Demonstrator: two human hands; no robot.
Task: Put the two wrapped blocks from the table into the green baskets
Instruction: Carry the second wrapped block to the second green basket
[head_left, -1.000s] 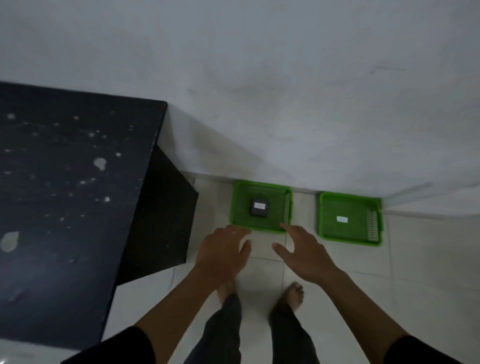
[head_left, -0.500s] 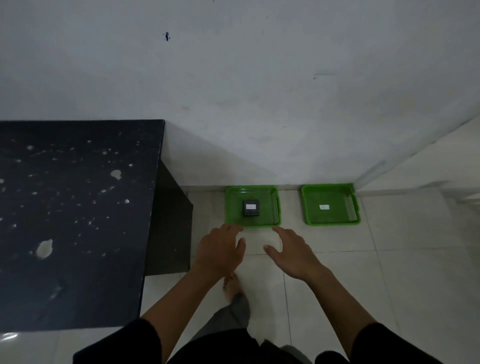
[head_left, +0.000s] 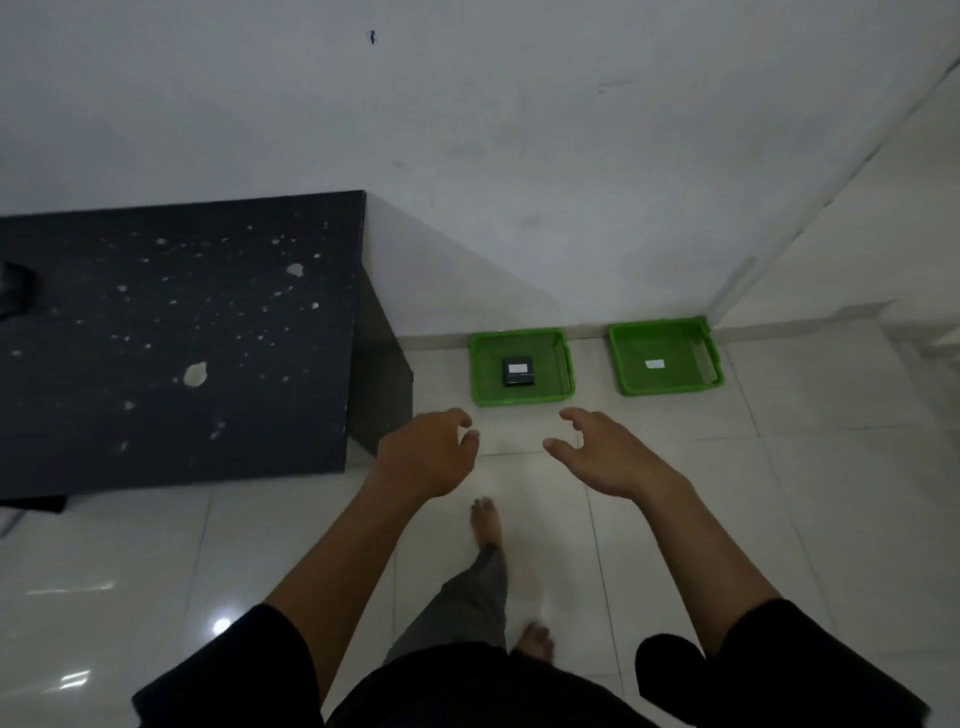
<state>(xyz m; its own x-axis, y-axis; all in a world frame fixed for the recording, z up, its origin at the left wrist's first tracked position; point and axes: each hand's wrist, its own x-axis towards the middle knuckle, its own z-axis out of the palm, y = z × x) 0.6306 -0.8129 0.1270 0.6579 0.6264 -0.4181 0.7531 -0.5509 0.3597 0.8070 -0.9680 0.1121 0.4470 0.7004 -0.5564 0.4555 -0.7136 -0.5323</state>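
- We see two green baskets on the tiled floor against the white wall; we take the left basket (head_left: 521, 396) as our landmark
- Inside the left basket, near its middle, lies a dark wrapped block (head_left: 518, 372) with a pale label on top
- To the right of the left basket, apart from it, sits the right basket (head_left: 670, 385); only a small white label (head_left: 655, 364) shows on its floor
- To the left of the left basket stands the black speckled bench (head_left: 171, 343), its dark side panel close to the basket's left rim
- At the far left edge of the bench a dark thing (head_left: 15, 288) is cut off by the frame; we cannot tell what it is
- Our left hand (head_left: 427, 454) hovers on the near side of the left basket, by its left corner, fingers loosely curled and holding nothing
- Our right hand (head_left: 602, 454) hovers on the near side of the left basket, by its right corner, fingers spread and curved, also empty
- The two hands are apart, with bare floor tile between them
- Nearer to us than the left basket, our bare feet and dark trousers show on the glossy tiles
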